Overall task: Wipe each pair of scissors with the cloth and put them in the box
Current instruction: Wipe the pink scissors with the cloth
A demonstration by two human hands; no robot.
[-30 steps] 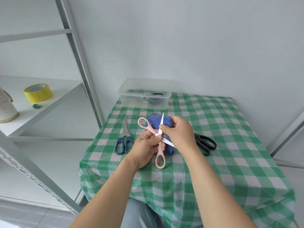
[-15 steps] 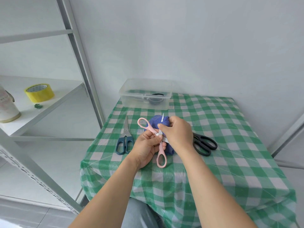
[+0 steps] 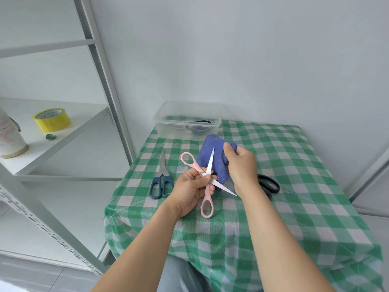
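Pink scissors (image 3: 207,192), blades spread, gripped at pivot by curled left hand (image 3: 189,188); blue cloth (image 3: 207,146), at 1 o'clock, clenched in right hand (image 3: 242,167).

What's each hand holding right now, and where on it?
Left hand pinches the open pink-handled scissors at the pivot, where handles meet blades. Right hand grips the bunched blue cloth along its right side, behind the blades.
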